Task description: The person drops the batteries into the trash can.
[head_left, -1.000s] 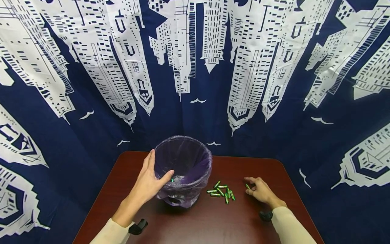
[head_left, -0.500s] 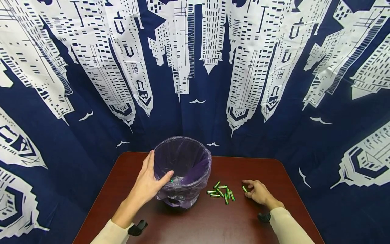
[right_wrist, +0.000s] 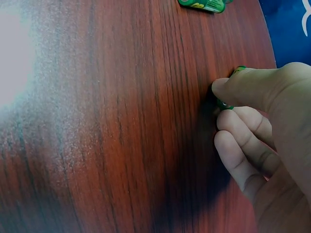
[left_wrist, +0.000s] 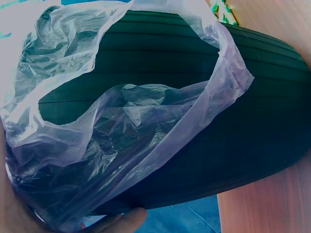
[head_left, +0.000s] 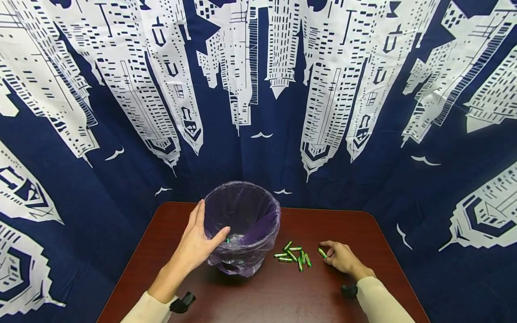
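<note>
A dark trash bin (head_left: 242, 211) lined with a translucent purple bag (left_wrist: 160, 145) stands on the table. My left hand (head_left: 198, 240) holds its near left rim, fingers along the outside and thumb over the edge. In the left wrist view, the bag hangs folded over the bin's ribbed dark side. My right hand (head_left: 341, 256) pinches a small green battery (head_left: 322, 252) low over the table, right of a loose pile of several similar batteries (head_left: 292, 255). The right wrist view shows the thumb (right_wrist: 243, 90) covering much of the held battery.
The reddish-brown wooden table (head_left: 291, 296) has rounded far corners. Behind it hangs a navy curtain (head_left: 250, 157) printed with white upside-down buildings. A small green item (head_left: 228, 240) shows inside the bin.
My right hand has moved left and slightly nearer with the battery, which shows more of its length between the fingers. My left hand stays at the bin's rim.
</note>
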`<state>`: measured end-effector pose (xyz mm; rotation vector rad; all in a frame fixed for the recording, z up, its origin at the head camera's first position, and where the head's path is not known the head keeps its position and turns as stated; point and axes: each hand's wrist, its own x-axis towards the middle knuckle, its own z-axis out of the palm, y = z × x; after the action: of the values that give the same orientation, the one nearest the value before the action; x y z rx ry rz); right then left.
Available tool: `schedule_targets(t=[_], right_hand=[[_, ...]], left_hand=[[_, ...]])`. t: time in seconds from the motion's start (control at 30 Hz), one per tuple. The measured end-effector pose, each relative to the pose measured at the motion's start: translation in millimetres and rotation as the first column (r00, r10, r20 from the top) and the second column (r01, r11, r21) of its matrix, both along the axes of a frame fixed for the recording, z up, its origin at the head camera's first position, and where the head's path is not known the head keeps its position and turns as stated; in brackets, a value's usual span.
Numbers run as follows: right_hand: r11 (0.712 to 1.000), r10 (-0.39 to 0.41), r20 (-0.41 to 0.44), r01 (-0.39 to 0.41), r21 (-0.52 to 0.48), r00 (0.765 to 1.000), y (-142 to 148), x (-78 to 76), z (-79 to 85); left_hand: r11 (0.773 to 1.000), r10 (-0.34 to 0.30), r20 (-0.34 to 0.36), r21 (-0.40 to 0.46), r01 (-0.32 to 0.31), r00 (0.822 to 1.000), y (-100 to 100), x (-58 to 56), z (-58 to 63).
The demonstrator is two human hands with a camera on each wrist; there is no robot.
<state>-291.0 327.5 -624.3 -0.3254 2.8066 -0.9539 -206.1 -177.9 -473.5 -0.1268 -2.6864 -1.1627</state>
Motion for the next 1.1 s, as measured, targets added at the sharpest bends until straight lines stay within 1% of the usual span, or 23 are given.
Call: schedule_targets(t=[0.17, 0.37, 0.57, 0.97, 1.1], right_hand=[[1.000, -0.001, -0.004, 0.001, -0.011, 1.000, -2.5, 1.5, -1.7], [1.000, -0.020, -0.007, 0.020, -0.010, 1.000, -3.4, 0.9, -2.8], [0.998, -0.053, 0.018, 0.053, -0.035, 0.998, -2.5, 2.8, -3.7], [0.994, -0.077, 0.031, 0.080, -0.081, 0.997, -2.4, 5.1, -3.5], [0.991, -0.093, 0.048, 0.097, -0.093, 0.995, -3.1, 8.5, -3.7]], left_hand=[[1.000, -0.002, -0.008, -0.011, 0.002, 1.000, 0.0, 0.6, 0.7], [1.000, -0.006, 0.010, -0.009, 0.006, 1.000, 0.0, 0.7, 3.0], [1.000, -0.007, 0.009, -0.011, 0.007, 1.000, -0.4, 0.0, 2.8], [1.000, -0.004, 0.012, -0.015, 0.004, 1.000, -0.4, -0.1, 3.0], [1.000, -0.002, 0.014, -0.017, 0.002, 1.000, -0.4, 0.9, 2.4]])
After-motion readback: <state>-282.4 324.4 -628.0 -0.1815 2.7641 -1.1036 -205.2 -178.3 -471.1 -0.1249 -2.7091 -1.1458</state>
